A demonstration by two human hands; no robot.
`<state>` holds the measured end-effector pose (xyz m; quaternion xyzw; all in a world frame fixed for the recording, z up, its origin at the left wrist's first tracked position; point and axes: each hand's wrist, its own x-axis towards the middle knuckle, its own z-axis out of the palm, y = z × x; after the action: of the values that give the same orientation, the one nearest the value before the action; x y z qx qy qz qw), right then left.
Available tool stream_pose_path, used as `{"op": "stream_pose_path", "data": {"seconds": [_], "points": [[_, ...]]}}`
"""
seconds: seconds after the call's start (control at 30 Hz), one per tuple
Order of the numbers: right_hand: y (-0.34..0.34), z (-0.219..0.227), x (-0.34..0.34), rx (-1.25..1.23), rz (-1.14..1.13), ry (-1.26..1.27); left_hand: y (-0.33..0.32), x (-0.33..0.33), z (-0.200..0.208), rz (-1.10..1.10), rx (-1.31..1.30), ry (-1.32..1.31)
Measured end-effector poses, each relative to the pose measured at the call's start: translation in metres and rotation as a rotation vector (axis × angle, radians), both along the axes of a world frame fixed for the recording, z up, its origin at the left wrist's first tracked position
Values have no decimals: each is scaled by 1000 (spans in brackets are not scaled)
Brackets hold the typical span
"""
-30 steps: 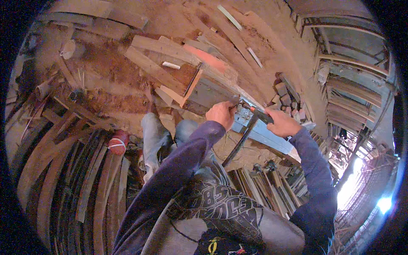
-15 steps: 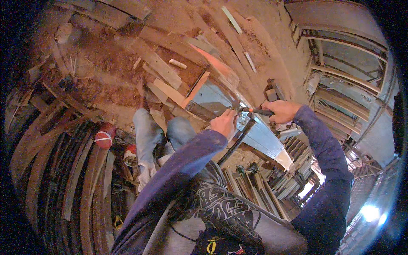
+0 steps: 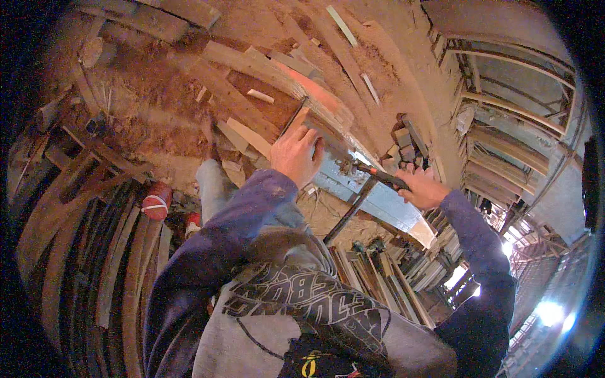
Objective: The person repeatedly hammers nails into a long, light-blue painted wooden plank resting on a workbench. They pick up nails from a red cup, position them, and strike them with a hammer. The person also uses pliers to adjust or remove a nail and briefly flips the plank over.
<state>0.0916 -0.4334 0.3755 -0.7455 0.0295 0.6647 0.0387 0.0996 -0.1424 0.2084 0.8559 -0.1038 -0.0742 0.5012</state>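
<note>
My right hand [image 3: 423, 188] is wrapped loosely around the dark grip of a hammer [image 3: 382, 176] with an orange band. The hammer lies slanted over a pale blue-grey work surface [image 3: 384, 203], its head end over a dark, cluttered spot. My left hand [image 3: 295, 154] is closed on a light wooden piece [image 3: 302, 116] at the surface's far-left end. Only the tip of that piece shows past my fingers. Below the hammer, a dark bar [image 3: 348, 215] slopes down toward me.
Planks [image 3: 246, 131] and offcuts lie over the dusty floor ahead. Small wooden blocks [image 3: 403, 140] are heaped past my right hand. Long boards [image 3: 120, 271] are stacked at left beside a red container [image 3: 156, 201]. More strips [image 3: 378, 271] stand near my body. Wooden frames [image 3: 510, 107] line the right.
My left hand has left the spot by the hammer's head and moved left onto the wooden piece. The hammer has barely shifted; my right hand's fingers have loosened. My torso has shifted left.
</note>
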Motion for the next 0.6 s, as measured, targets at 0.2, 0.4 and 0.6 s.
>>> {"op": "stream_pose_path", "data": {"seconds": [0.2,0.4,0.6], "points": [[30,0,-70,10,-487,-110,-23,37,-21,-136,136,-337],[111,-66,-190,118,-1081,-595,-45,47,-38,-277,412,-356],[196,-82,-177,261,-1919,-689,-50,48,-39,-320,475,-321]]}}
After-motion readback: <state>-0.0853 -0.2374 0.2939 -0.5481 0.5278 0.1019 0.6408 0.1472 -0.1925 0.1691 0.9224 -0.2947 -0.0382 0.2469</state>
